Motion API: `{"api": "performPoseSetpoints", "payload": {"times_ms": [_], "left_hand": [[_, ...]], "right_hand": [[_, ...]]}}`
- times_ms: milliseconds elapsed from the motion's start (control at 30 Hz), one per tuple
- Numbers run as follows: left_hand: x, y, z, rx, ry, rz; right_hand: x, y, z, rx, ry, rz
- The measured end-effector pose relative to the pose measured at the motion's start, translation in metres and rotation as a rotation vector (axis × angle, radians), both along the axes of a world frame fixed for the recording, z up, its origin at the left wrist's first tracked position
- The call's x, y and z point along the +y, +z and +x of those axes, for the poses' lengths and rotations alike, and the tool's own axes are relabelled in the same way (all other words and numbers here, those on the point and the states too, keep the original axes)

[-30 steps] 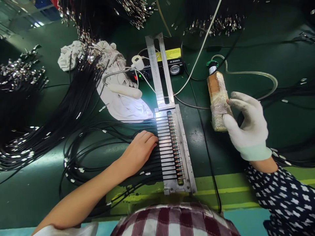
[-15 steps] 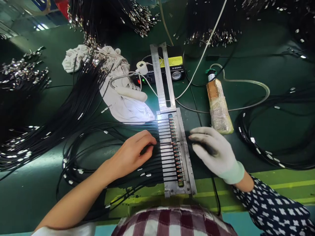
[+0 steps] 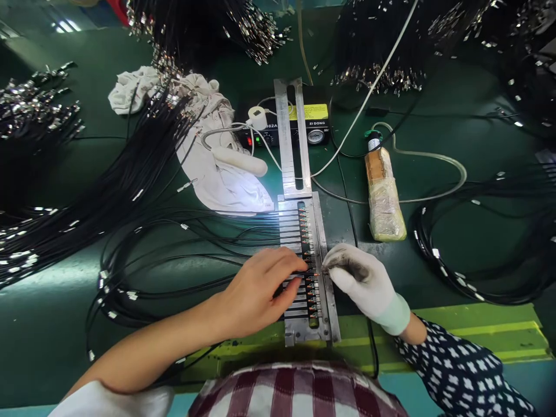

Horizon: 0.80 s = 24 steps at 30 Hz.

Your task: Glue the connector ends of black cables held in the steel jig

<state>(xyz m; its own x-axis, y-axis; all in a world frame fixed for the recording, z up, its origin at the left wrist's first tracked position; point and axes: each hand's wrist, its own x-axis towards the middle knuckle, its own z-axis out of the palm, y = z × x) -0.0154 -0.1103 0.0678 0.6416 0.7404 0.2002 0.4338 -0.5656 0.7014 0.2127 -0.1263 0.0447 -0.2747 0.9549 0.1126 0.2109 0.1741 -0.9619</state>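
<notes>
My left hand (image 3: pixel 260 286) presses flat on the black cables (image 3: pixel 243 231) in the metal jig (image 3: pixel 324 243); my right hand (image 3: pixel 360 281) (gloved, at three o'clock) pinches one connector tip (image 3: pixel 316 274).

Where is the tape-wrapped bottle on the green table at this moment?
In the head view, the tape-wrapped bottle lies right of centre on the green table, just right of the metal jig and beyond the gloved right hand, which is not touching it.
</notes>
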Motion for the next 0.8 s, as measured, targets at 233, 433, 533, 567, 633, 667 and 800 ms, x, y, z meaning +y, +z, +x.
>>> {"api": "performPoseSetpoints", "payload": {"times_ms": [233,433,533,567,633,667,800], "left_hand": [[-0.0035,-0.0035,0.0107,-0.146,-0.020,-0.070],[-0.0046,-0.0068,0.0092,-0.223,-0.023,-0.107],[-0.0040,-0.0062,0.0107,-0.246,-0.022,-0.107],[-0.0038,-0.0059,0.0112,-0.252,-0.023,-0.104],[-0.0035,-0.0054,0.0117,-0.262,-0.025,-0.096],[-0.0034,-0.0054,0.0117,-0.266,-0.025,-0.094],[-0.0030,-0.0065,0.0105,-0.262,-0.030,-0.085]], "right_hand": [[-0.0013,-0.0038,0.0016,0.086,0.027,-0.089],[-0.0020,-0.0055,0.0029,0.112,0.059,-0.226],[-0.0031,-0.0066,0.0032,0.130,0.060,-0.294],[-0.0035,-0.0070,0.0032,0.141,0.059,-0.317],[-0.0040,-0.0074,0.0032,0.163,0.056,-0.355],[-0.0042,-0.0075,0.0031,0.171,0.057,-0.371],[-0.0046,-0.0078,0.0031,0.182,0.054,-0.404]]}}
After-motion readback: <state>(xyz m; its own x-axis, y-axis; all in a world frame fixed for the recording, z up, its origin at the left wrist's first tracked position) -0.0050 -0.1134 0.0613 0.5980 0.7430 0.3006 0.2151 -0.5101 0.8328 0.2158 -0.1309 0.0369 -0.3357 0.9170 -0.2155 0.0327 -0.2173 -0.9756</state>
